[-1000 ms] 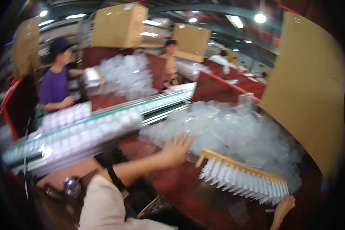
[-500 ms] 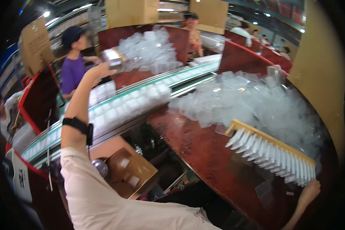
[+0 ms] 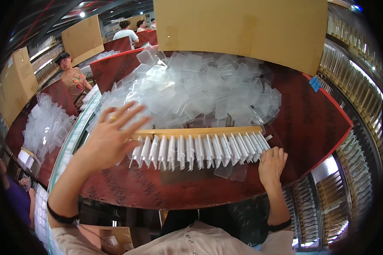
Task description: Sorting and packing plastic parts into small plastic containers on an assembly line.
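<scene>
Wooden-backed brush (image 3: 198, 144) lay crosswise on red counter (image 3: 310, 123), long axis left-right, just before clear plastic pile (image 3: 191, 91). Left hand (image 3: 110, 138) spread, fingers open over brush's left end; right hand (image 3: 271, 163) flat at right end bristles. Near counter edge close, room ahead filled by pile

The scene is lit brightly and evenly from overhead lamps, seen as small glaring spots above the cardboard panel (image 3: 242, 29). Soft highlights are scattered over the heap of clear plastic pieces (image 3: 191, 89) below that panel. The left hand (image 3: 110, 136) is smeared by motion blur. Straight edges are bent by fisheye distortion, and the rim is swallowed by a dark vignette.
</scene>
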A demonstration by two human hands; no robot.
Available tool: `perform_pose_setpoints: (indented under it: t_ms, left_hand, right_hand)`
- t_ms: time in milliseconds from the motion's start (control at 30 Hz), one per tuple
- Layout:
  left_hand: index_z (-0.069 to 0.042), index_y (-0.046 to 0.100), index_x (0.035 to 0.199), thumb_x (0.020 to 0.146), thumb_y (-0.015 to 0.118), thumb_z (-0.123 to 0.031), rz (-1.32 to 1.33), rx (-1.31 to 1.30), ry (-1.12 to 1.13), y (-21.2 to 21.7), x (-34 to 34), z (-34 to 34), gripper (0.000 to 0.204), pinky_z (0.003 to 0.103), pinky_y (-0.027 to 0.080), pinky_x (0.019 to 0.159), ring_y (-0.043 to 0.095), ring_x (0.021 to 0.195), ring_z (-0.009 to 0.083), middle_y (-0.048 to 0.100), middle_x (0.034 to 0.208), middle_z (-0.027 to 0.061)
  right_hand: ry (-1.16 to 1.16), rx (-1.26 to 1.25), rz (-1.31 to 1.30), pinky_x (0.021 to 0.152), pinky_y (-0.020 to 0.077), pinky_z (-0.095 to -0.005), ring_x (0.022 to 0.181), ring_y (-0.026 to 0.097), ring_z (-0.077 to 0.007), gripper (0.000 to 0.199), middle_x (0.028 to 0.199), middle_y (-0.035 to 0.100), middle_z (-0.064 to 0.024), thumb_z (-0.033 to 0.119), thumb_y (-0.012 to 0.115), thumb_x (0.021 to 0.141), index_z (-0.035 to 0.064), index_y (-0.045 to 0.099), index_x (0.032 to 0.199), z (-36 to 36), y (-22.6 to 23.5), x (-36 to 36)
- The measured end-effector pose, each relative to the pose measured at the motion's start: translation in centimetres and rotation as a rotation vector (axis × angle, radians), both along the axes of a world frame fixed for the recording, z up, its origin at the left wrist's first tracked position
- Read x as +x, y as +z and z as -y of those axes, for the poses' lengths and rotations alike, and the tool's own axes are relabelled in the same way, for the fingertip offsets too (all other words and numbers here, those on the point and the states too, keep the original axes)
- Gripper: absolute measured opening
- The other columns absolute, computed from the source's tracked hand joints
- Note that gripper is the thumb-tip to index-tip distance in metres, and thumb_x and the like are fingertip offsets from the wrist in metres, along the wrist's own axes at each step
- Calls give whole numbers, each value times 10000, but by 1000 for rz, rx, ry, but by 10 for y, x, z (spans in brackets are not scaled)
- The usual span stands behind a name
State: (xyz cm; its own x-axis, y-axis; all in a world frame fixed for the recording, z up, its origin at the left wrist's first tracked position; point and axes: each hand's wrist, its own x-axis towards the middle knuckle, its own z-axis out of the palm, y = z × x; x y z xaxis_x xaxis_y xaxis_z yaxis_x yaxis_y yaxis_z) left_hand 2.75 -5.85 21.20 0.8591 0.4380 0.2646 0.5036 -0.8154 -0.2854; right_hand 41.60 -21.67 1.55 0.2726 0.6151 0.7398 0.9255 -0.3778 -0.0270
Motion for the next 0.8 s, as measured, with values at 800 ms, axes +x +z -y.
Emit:
perform_pose_setpoints:
  t_ms: [800]
  left_hand:
    - [-168, 364, 1500, 859, 604, -576, 55, -16, 1585, 51, -371, -31, 797, 662, 249, 1090, 263, 1455, 331, 342, 1556, 119]
  right_hand:
    - [77, -33, 256, 792, 414, -491, 885, 558, -351, 108, 871, 590, -147, 114, 528, 862, 28, 572, 815, -40, 35, 41]
